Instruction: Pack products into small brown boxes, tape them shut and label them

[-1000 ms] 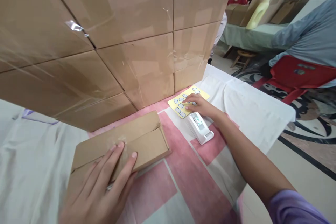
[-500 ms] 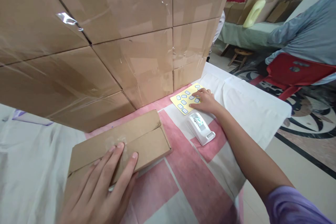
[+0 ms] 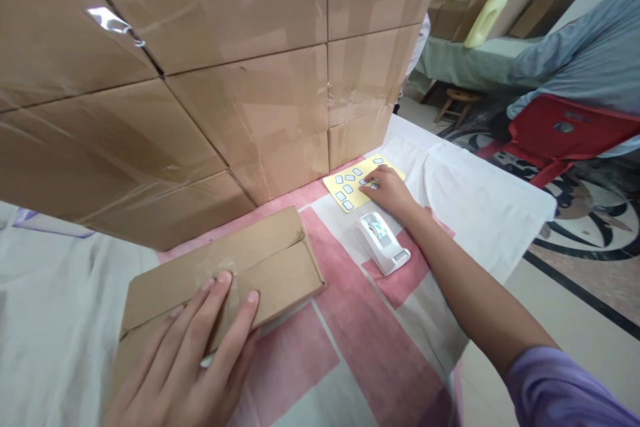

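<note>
Head view: left grip (image 3: 183, 360) spread over a cardboard box (image 3: 273, 257), right grip (image 3: 391, 191) at a yellow sheet (image 3: 357, 188).
The latter is half-curled, any hold unclear; a white tape dispenser (image 3: 383, 244) lies just nearside of it.

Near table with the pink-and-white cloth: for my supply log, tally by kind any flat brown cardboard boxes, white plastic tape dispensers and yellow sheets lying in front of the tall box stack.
Flat brown cardboard box, under the left hand: 1
White plastic tape dispenser: 1
Yellow sheet, at the right hand: 1
Total: 3
</note>
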{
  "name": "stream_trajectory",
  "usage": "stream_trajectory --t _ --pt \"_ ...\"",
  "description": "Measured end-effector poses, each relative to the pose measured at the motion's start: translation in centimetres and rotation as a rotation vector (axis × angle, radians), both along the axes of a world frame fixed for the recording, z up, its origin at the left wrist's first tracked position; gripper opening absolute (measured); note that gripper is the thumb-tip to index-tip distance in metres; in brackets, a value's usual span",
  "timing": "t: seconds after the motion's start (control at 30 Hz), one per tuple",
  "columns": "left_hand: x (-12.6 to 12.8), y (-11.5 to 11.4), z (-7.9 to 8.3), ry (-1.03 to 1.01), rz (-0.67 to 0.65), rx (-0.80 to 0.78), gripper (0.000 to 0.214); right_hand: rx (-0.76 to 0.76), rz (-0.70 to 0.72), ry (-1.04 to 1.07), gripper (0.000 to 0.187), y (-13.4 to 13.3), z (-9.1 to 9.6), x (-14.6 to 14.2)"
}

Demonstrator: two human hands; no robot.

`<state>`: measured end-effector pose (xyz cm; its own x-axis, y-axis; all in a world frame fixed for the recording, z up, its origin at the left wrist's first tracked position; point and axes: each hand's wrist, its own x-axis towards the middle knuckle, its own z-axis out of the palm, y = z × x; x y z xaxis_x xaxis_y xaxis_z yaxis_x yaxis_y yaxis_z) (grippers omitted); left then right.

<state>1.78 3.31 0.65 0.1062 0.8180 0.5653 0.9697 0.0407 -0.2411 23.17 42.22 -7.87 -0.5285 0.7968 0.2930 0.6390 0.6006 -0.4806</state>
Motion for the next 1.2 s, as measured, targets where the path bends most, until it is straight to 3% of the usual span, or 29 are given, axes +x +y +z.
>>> stream_trajectory --t 0.7,1.2 --pt "-0.7 -1.0 -0.9 0.009 0.045 -0.08 0.057 0.073 -0.157 -0.133 0.025 -0.5 0.2 -1.1" --pt "-0.9 -1.2 -2.0 -0.145 0.095 -0.054 0.061 0.022 -0.196 0.253 0.016 0.2 -0.1 -0.8"
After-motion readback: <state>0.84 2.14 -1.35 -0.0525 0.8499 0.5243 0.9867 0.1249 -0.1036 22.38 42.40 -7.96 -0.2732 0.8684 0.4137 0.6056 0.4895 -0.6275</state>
